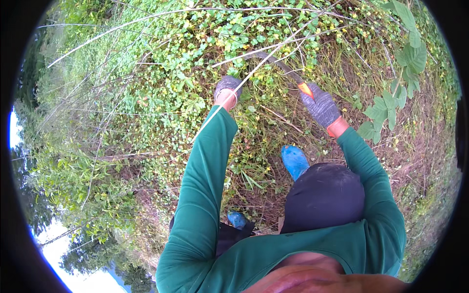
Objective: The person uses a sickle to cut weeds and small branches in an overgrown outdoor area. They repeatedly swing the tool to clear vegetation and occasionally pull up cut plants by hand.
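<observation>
My right hand (322, 106), in a grey knitted glove with an orange cuff, is closed on the orange handle of a sickle (306, 89). The sickle's dark curved blade reaches up and left into low leafy ground plants (234, 36), partly behind dry stems. My left hand (228, 85), gloved in grey, is down among the plants to the left of the blade. Its fingers are hidden, so what it holds, if anything, cannot be told. A long dry stem (253, 71) passes in front of my left wrist.
Long dry stems (146, 18) arch across the top and left. A vine with broad leaves (381, 110) hangs at the right. My blue boots (294, 161) stand on brown soil and flattened stalks. Bushes (73, 183) and trees rise at the left.
</observation>
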Demonstrator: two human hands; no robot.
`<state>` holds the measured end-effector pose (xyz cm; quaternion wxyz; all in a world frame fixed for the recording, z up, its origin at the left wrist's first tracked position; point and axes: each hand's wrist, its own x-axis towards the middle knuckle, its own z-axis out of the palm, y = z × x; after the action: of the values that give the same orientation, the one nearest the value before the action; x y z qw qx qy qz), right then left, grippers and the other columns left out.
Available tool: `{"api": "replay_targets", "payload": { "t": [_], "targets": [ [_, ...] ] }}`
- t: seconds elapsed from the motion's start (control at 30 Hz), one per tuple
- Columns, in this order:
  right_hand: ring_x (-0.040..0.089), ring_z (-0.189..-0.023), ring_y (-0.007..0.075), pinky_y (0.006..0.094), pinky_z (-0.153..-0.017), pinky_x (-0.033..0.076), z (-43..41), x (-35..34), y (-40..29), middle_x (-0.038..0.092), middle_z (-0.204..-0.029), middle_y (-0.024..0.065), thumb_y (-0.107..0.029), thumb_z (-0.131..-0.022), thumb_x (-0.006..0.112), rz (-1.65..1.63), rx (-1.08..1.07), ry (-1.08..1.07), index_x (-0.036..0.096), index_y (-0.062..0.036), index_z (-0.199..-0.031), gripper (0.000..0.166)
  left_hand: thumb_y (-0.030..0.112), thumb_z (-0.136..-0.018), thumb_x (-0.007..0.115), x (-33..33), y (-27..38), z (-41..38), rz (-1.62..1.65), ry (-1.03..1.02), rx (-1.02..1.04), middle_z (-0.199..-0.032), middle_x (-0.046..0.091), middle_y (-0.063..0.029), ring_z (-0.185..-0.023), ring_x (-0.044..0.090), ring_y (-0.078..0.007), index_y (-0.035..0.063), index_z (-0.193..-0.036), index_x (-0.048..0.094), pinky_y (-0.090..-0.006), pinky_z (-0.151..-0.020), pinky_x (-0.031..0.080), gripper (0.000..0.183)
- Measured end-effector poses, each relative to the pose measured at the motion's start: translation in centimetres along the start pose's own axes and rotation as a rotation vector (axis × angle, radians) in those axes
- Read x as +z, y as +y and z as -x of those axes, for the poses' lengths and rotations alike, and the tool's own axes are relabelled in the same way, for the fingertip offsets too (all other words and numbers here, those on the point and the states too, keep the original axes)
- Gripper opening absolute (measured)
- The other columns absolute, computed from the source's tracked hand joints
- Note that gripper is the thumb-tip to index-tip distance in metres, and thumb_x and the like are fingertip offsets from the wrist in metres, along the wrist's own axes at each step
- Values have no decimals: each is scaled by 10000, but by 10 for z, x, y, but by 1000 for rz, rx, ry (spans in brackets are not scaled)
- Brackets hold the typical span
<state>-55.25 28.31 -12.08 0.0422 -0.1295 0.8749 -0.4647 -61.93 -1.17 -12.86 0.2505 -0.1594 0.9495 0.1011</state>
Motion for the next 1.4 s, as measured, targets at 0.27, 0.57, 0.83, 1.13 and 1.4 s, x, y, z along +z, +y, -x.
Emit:
{"api": "replay_targets", "payload": {
  "t": [0.27,0.57,0.83,1.13,1.4],
  "targets": [
    [585,-815,382,450,-686,458,-98,48,-33,621,-874,199,-373,-904,486,282,-72,-257,554,-53,-986,337,253,-792,492,-6,-20,9,33,67,-31,-1099,596,-233,-1002,587,-379,3,-988,650,-430,-875,459,355],
    [595,-785,415,469,-663,461,129,-21,72,612,-822,234,-385,-858,572,199,322,-238,576,-63,-1044,372,257,-853,489,24,-33,76,-237,-35,-58,-1082,614,-210,-997,603,-362,70,-1108,565,-461,-861,464,325],
    [594,-821,392,473,-738,447,-55,62,-6,624,-869,224,-419,-905,470,210,62,-357,550,-42,-1017,402,201,-858,472,5,-8,76,-319,-10,-57,-1118,603,-200,-1037,592,-341,64,-1107,588,-441,-868,467,307],
    [605,-798,360,419,-706,460,86,39,22,617,-872,218,-425,-857,564,32,363,-587,597,-55,-1025,408,169,-850,515,67,-101,158,-602,-427,273,-1002,650,-172,-919,639,-326,77,-1073,580,-432,-785,499,250],
    [606,-754,385,464,-689,455,89,22,12,621,-800,216,-446,-867,535,-50,434,-154,593,-30,-985,436,541,-762,612,54,-102,228,-349,-529,309,-1252,518,-184,-1111,530,-349,113,-1295,450,-433,-927,430,702]
  ]
}}
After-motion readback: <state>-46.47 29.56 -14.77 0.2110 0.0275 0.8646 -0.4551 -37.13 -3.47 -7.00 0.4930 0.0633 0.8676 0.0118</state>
